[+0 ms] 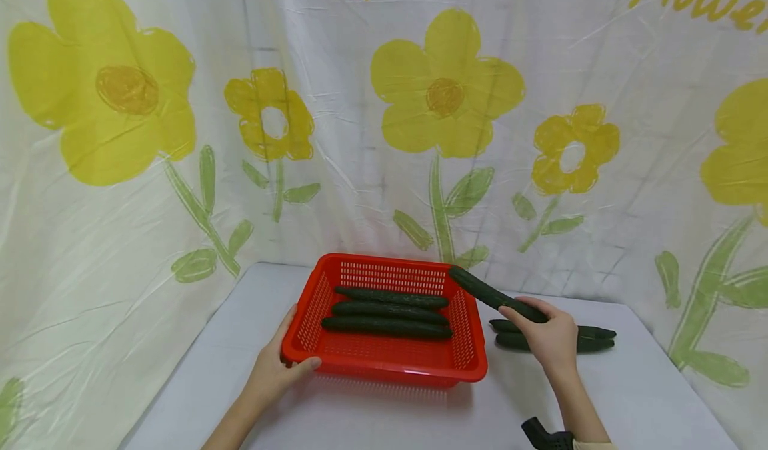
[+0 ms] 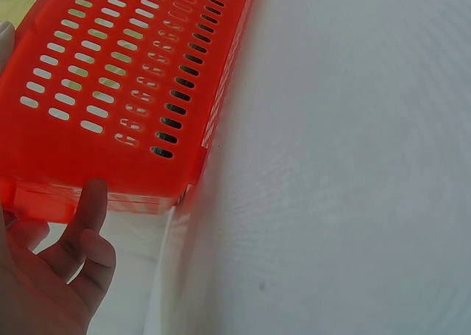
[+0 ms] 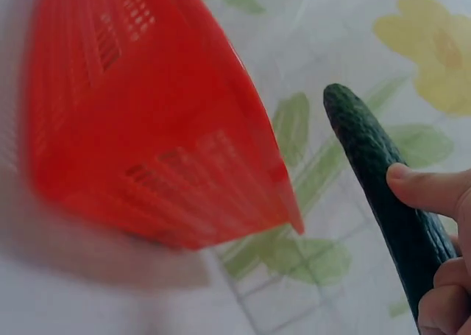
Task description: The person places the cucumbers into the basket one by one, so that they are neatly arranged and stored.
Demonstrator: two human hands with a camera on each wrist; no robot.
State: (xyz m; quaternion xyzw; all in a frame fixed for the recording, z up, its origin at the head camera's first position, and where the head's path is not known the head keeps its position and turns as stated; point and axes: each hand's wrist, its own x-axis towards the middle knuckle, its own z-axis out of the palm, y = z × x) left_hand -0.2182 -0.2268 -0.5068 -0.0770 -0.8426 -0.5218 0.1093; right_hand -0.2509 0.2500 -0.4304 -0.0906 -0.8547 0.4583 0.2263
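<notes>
Three dark green cucumbers lie side by side in a red perforated basket. My left hand grips the basket's left end, thumb on the rim; the left wrist view shows the fingers against the red basket wall. Another cucumber is pinched between the thumb and fingers of my right hand, its far tip over the basket's back right corner. In the right wrist view the held cucumber points up, beside the basket, with my right hand round its lower part.
On the white table, right of the basket and partly behind my right hand, lie two more cucumbers. A curtain with yellow flowers hangs along the table's back edge. A black device is at my right wrist.
</notes>
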